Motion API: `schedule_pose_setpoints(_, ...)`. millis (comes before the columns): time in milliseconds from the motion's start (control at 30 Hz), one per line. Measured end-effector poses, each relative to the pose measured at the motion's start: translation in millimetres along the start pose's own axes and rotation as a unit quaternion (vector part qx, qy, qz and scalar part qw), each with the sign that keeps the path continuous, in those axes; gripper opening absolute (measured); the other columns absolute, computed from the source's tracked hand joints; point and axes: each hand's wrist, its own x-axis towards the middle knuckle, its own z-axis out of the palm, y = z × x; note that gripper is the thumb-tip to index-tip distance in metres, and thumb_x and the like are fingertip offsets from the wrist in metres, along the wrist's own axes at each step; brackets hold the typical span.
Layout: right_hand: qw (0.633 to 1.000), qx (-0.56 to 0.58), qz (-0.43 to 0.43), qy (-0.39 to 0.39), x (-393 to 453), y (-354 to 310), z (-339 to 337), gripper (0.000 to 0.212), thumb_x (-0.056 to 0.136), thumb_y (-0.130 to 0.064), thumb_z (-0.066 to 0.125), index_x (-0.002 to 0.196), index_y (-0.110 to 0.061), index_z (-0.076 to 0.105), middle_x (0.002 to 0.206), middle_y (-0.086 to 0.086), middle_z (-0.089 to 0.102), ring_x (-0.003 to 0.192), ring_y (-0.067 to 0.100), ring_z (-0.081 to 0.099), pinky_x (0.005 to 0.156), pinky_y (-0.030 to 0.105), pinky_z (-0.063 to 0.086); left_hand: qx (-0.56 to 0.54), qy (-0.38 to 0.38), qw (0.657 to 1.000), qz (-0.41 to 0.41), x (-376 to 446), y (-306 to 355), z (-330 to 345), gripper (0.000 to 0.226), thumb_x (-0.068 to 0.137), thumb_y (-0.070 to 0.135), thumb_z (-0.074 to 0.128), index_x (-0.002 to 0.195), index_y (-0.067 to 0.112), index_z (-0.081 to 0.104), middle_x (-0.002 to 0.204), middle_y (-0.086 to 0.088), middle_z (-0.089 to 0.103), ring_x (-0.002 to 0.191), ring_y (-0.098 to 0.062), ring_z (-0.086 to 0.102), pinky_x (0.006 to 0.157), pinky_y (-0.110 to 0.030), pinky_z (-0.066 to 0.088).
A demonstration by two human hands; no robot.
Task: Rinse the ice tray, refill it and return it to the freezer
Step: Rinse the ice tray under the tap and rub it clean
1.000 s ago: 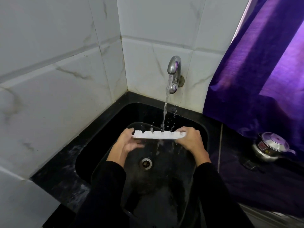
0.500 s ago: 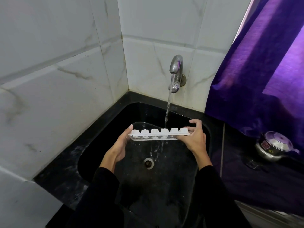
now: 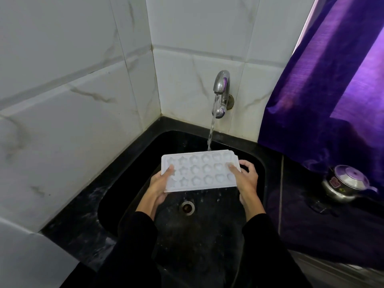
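Note:
A white ice tray [image 3: 200, 171] with star- and flower-shaped cells faces up over the black sink [image 3: 128, 183]. It tilts toward me. My left hand [image 3: 161, 183] grips its left end, thumb on top. My right hand [image 3: 246, 179] grips its right end, thumb on the cells. Water runs from the metal tap [image 3: 222, 88] and meets the tray's far edge near the right. The drain [image 3: 187, 207] lies below the tray.
White marble-look tiles [image 3: 83, 100] rise close on the left and behind the sink. A purple curtain [image 3: 332, 90] hangs at the right. A small steel lidded pot [image 3: 345, 183] stands on the dark counter [image 3: 291, 215] to the right.
The tray was held edge-on under the stream; now it is turned so the cells face up toward me, and it sits a little nearer. Both hands have shifted, thumbs now on top.

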Motion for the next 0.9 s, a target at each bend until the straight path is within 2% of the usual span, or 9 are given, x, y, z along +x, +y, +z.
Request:
schedule_pose_setpoints(100, 0.998, 0.052, 0.025, 0.014, -2, 6, -1, 0.038, 0.090, -0.014, 0.064, 0.125, -0.026, 0.055, 0.112, 0.000, 0.065, 0.098, 0.018, 0.065, 0.068, 0.030, 0.055, -0.024, 0.013, 1.000, 0.001, 6, 2, 12, 0.037, 0.091, 0.027, 0.059, 0.117, 0.000, 0.058, 0.104, -0.018, 0.070, 0.095, -0.032, 0.068, 0.084, -0.048, 0.054)
schedule_pose_setpoints(233, 0.993, 0.090, 0.017, 0.068, 0, 7, -2, 0.041, 0.096, -0.010, 0.053, 0.135, -0.022, 0.051, 0.118, -0.002, 0.057, 0.104, 0.018, 0.060, 0.070, 0.030, 0.055, -0.092, -0.006, 0.996, -0.006, 8, 3, 31, 0.045, 0.093, 0.033, 0.055, 0.125, 0.001, 0.053, 0.116, -0.019, 0.066, 0.103, -0.033, 0.065, 0.083, -0.047, 0.053)
schedule_pose_setpoints(367, 0.981, 0.095, -0.007, 0.167, 4, 6, -3, 0.036, 0.096, -0.016, 0.054, 0.131, -0.022, 0.055, 0.128, -0.001, 0.058, 0.112, 0.018, 0.059, 0.092, 0.039, 0.054, -0.110, -0.042, 0.993, -0.032, 8, -1, 49, 0.048, 0.096, 0.044, 0.043, 0.128, 0.009, 0.050, 0.123, -0.020, 0.062, 0.111, -0.036, 0.060, 0.085, -0.055, 0.052)
schedule_pose_setpoints(433, 0.971, 0.110, -0.012, 0.211, 2, 3, -5, 0.033, 0.095, -0.018, 0.054, 0.128, -0.020, 0.056, 0.126, -0.001, 0.059, 0.112, 0.016, 0.058, 0.095, 0.035, 0.052, -0.112, -0.045, 0.991, -0.049, 5, -3, 59, 0.045, 0.097, 0.042, 0.042, 0.124, 0.008, 0.050, 0.122, -0.021, 0.061, 0.110, -0.039, 0.059, 0.087, -0.059, 0.050)
schedule_pose_setpoints(500, 0.961, 0.120, -0.021, 0.248, 1, 0, -8, 0.031, 0.096, -0.020, 0.055, 0.127, -0.018, 0.057, 0.124, -0.001, 0.059, 0.110, 0.014, 0.057, 0.091, 0.027, 0.049, -0.101, -0.047, 0.992, -0.058, 4, -4, 68, 0.044, 0.098, 0.041, 0.043, 0.122, 0.006, 0.051, 0.120, -0.022, 0.062, 0.107, -0.039, 0.060, 0.083, -0.058, 0.051)
schedule_pose_setpoints(600, 0.948, 0.137, -0.029, 0.285, 0, -3, -14, 0.031, 0.095, -0.024, 0.055, 0.125, -0.015, 0.058, 0.120, 0.000, 0.061, 0.107, 0.015, 0.059, 0.089, 0.026, 0.051, -0.078, -0.051, 0.994, -0.056, 3, -6, 82, 0.044, 0.098, 0.042, 0.042, 0.118, 0.004, 0.053, 0.118, -0.021, 0.062, 0.101, -0.037, 0.062, 0.076, -0.055, 0.054)
schedule_pose_setpoints(800, 0.936, 0.179, -0.013, 0.304, 4, -9, -25, 0.030, 0.097, -0.028, 0.053, 0.123, -0.014, 0.057, 0.108, -0.002, 0.059, 0.098, 0.012, 0.058, 0.081, 0.022, 0.048, -0.049, -0.057, 0.996, -0.054, 5, -7, 103, 0.046, 0.097, 0.043, 0.042, 0.117, 0.003, 0.055, 0.115, -0.021, 0.064, 0.102, -0.036, 0.063, 0.080, -0.053, 0.054)
schedule_pose_setpoints(900, 0.935, 0.188, -0.012, 0.300, 7, -11, -27, 0.034, 0.096, -0.035, 0.053, 0.124, -0.015, 0.058, 0.110, -0.003, 0.060, 0.098, 0.011, 0.058, 0.080, 0.022, 0.047, -0.044, -0.053, 0.996, -0.056, 7, -5, 110, 0.048, 0.096, 0.044, 0.044, 0.119, 0.003, 0.055, 0.115, -0.020, 0.065, 0.102, -0.036, 0.064, 0.084, -0.054, 0.053)
